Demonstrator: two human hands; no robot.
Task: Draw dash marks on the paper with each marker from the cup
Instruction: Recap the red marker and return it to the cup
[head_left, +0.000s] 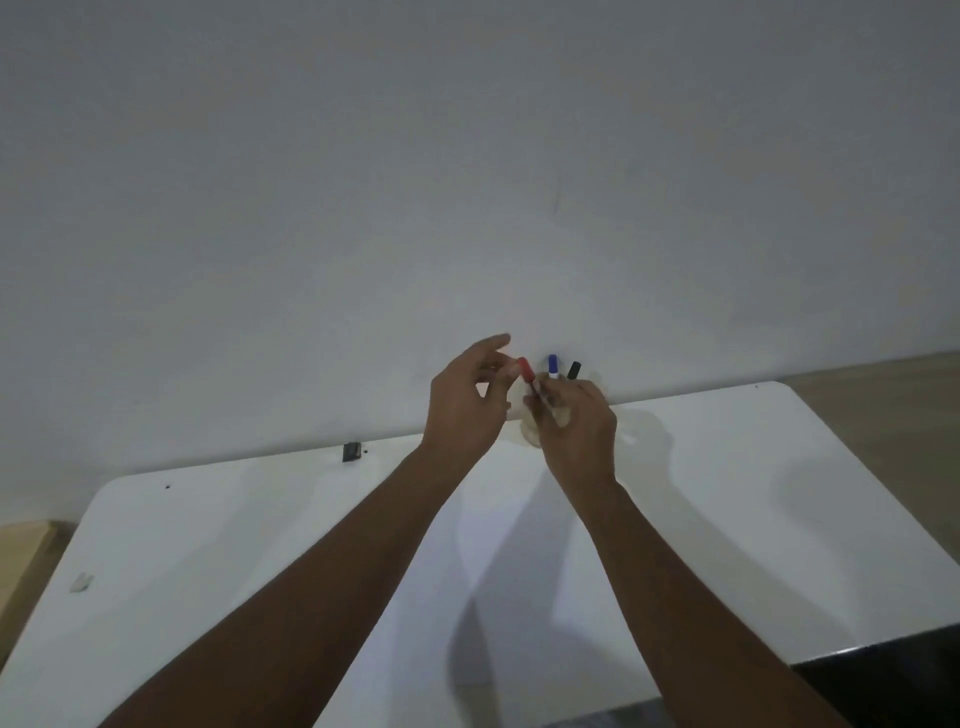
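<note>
1. Head camera, looking down along two bare forearms to the far edge of a white rounded-corner table (208, 519). A slim red-capped marker (529, 375) is held up between the two hands, in front of a plain pale wall (467, 156).
2. The marker's long axis runs steeply, red cap uppermost and leaning a little to the left; its barrel drops down into the right hand (574, 421).
3. The right hand is pressed together around the lower barrel, fingers curled in. It is the hand that carries the marker.
4. The left hand (465, 402) sits just beside the cap on its left side, thumb and fingertips closing toward it, index finger lifted. Whether it already touches the cap cannot be told — probably the cap is about to be pulled off, up and leftward.
5. Just behind the right hand stand a blue-capped marker (552, 366) and a black-capped marker (573, 370), upright, caps only showing.
6. Hidden or unclear: the pale cup (530, 434) is almost wholly covered by the hands; the white paper cannot be told apart from the white tabletop.
7. A small dark block (352, 451) lies well apart on the far left edge — unidentifiable.
</note>
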